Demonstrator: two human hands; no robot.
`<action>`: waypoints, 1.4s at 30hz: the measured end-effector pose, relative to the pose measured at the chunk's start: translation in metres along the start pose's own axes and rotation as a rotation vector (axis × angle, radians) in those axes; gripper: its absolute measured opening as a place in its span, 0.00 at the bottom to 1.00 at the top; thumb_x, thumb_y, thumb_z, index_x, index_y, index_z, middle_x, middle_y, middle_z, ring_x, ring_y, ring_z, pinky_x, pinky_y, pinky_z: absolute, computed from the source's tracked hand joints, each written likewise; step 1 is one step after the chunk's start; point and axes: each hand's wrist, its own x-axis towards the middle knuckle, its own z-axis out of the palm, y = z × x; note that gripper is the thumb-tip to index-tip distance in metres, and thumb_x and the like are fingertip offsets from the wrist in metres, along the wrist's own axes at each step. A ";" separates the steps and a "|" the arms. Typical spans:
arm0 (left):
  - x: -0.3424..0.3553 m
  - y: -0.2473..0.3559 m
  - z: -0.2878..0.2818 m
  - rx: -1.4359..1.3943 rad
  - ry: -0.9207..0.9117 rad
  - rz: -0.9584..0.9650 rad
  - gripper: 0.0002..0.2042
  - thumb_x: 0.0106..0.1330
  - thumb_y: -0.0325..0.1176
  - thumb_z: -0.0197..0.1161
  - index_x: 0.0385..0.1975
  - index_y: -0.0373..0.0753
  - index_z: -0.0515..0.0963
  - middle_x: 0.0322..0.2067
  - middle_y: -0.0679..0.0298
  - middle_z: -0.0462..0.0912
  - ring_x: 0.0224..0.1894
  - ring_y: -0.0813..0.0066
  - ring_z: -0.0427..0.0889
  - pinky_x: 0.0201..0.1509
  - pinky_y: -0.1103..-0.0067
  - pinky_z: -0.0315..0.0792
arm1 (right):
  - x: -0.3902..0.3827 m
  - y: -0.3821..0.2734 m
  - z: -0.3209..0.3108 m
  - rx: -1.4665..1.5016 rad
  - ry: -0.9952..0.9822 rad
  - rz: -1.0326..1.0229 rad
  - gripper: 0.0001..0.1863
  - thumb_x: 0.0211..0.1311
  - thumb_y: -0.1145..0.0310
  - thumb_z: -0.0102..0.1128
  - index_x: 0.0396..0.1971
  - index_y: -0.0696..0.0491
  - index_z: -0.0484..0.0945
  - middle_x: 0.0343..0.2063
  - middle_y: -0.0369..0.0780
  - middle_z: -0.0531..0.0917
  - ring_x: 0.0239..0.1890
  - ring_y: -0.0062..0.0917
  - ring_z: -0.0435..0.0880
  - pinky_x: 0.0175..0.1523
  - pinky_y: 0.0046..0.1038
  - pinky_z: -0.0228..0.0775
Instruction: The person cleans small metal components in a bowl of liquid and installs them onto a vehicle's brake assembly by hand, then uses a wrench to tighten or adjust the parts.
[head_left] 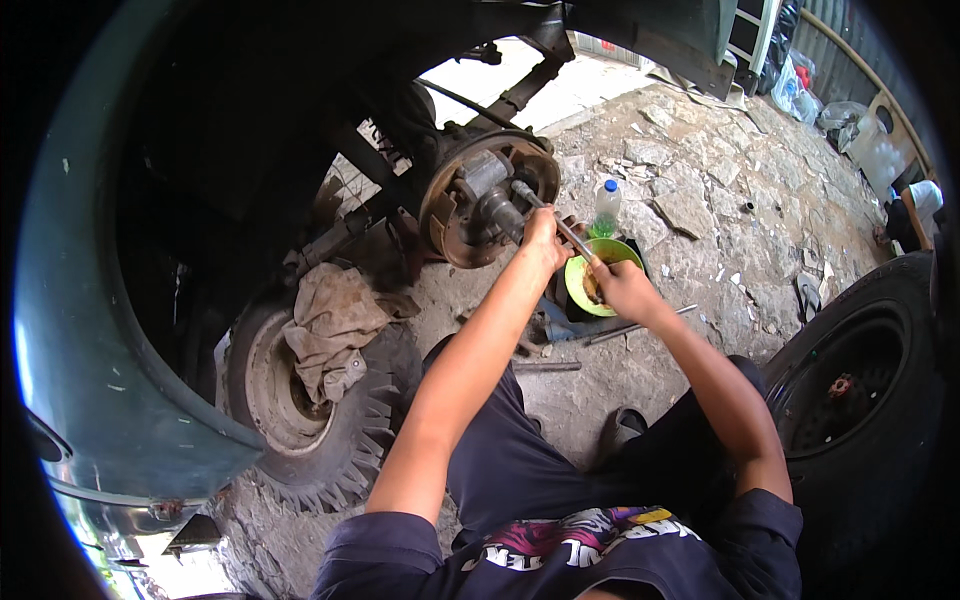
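Both my hands are on a long metal socket wrench (574, 238) that slants up and left to the exposed wheel hub. Its far end meets the brake assembly (440, 215), beside the round hub spindle (500, 213) and a cylindrical part above it. My left hand (545, 238) is closed around the bar's middle, close to the hub. Lower down, my right hand (625, 290) grips the near end. Just behind the right hand sits a lime-green bowl (577, 292) with brownish stuff inside. What the wrench's tip engages is too small to make out.
A clear bottle with a blue cap (607, 205) stands behind the bowl. Metal rods (548, 367) lie on the stone floor. At left a knobby tyre (345, 455) carries a dirty rag (335, 320), near the vehicle's fender (110, 330). Another wheel (850, 370) stands at right.
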 end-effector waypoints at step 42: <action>-0.029 -0.007 0.020 -0.102 -0.035 0.051 0.13 0.65 0.42 0.54 0.22 0.43 0.63 0.17 0.68 0.63 0.21 0.72 0.62 0.35 0.66 0.63 | -0.006 0.007 0.012 -0.323 0.282 -0.265 0.26 0.67 0.50 0.52 0.31 0.63 0.74 0.18 0.50 0.78 0.20 0.42 0.77 0.29 0.39 0.72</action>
